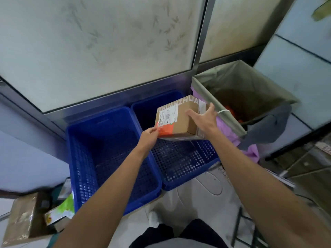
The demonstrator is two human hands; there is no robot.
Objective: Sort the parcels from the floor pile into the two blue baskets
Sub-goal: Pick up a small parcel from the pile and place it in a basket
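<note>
A brown cardboard parcel point(179, 117) with a white label and an orange patch hangs over the right blue basket point(184, 165). My left hand point(149, 136) pinches the parcel's near left corner at the orange patch. My right hand point(204, 118) lies on the parcel's right side with fingers spread over its top. The left blue basket point(111, 158) stands beside the right one, with nothing visible inside. A pile of parcels point(35, 213), brown and green-and-white, lies on the floor at the lower left.
A lined waste bin point(238, 93) stands right of the baskets, with a grey cloth point(266, 126) draped on its edge. A frosted glass wall point(107, 51) rises behind the baskets. A black metal frame point(240, 228) sits at the lower right.
</note>
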